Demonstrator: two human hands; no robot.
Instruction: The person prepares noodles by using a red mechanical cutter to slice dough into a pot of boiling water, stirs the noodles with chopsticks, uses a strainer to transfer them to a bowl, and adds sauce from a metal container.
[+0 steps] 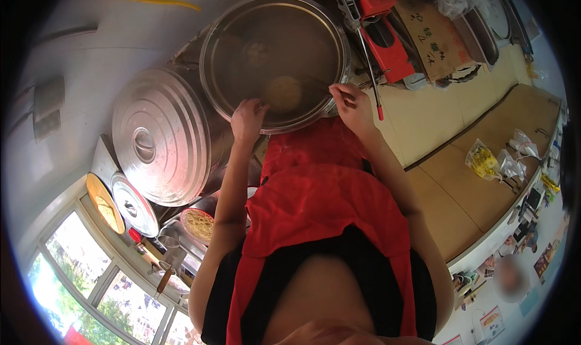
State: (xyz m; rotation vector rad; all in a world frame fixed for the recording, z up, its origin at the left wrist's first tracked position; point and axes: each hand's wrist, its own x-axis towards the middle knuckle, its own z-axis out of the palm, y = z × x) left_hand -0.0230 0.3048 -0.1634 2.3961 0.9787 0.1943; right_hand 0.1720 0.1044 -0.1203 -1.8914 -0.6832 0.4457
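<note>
A large round metal pot of murky liquid stands before me. A pale round mass, perhaps noodles, shows in the near part of the liquid, and a fainter pale clump lies farther back. My left hand is at the pot's near left rim, fingers bent over the inside; whether it grips anything is hidden. My right hand is at the near right rim, closed around thin dark sticks that look like chopsticks. They point left over the liquid, and their far ends are hard to make out.
A big domed metal lid is left of the pot. A red machine with a long lever stands to the right, beside a cardboard box. A bowl of noodles and a wooden-handled strainer lie lower left. A brown counter runs along the right.
</note>
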